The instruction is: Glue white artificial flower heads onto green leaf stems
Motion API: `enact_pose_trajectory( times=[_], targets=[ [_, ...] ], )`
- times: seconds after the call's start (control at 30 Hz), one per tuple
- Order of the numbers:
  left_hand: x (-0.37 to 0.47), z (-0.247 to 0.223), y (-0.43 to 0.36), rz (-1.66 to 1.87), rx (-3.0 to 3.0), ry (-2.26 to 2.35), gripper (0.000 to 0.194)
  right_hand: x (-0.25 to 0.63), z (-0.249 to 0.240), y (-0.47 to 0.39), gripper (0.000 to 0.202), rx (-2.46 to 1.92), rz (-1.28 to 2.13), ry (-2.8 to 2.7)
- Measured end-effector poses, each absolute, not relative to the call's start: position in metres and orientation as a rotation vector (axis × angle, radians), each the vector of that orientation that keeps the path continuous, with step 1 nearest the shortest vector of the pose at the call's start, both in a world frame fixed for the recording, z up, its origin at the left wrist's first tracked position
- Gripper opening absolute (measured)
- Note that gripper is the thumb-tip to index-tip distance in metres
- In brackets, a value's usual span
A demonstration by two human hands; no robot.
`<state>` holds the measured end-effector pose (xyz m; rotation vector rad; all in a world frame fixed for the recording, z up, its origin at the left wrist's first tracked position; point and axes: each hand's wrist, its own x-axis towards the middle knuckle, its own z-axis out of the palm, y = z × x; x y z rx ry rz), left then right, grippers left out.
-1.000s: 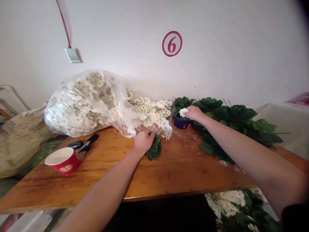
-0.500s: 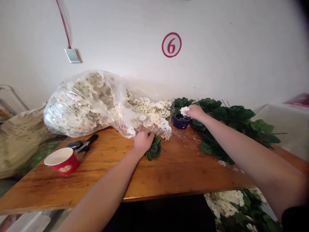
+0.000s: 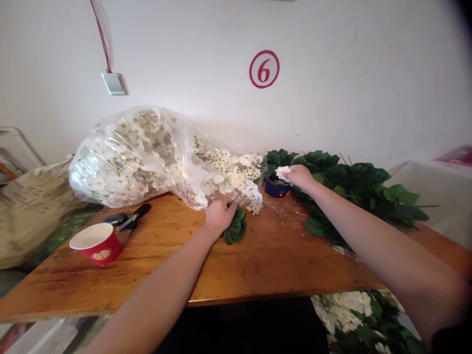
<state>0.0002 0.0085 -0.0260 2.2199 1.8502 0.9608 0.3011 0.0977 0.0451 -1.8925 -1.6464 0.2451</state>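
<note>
My left hand (image 3: 220,215) is closed on the dark stem of a green leaf bunch (image 3: 235,227), whose leaves hang down at the table surface. My right hand (image 3: 299,176) pinches a small white flower (image 3: 283,172) over a blue pot (image 3: 276,187) with a lit red light on its front. The flower's lower end is hidden. White flowers (image 3: 236,167) spill from a clear plastic bag (image 3: 121,157), close beside my left hand. Behind and under my right forearm lies a pile of green leaves (image 3: 354,182).
On the wooden table (image 3: 273,265), a red and white paper cup (image 3: 101,246) stands at the left, near keys (image 3: 130,220) and a dark oval object (image 3: 115,219). More flowers (image 3: 342,309) show below the table's right front edge.
The view has shifted slightly. Both hands keep their grips, and my right hand with the white flower has barely moved over the blue pot.
</note>
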Motion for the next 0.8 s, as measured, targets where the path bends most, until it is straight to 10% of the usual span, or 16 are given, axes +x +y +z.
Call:
enact_pose_trajectory(
  times=[0.8],
  targets=[
    [0.003,-0.021,0.002,0.747,2.539,1.602,0.042,0.227,0.000,0.017,0.038,-0.852,1.185,-1.369]
  ],
)
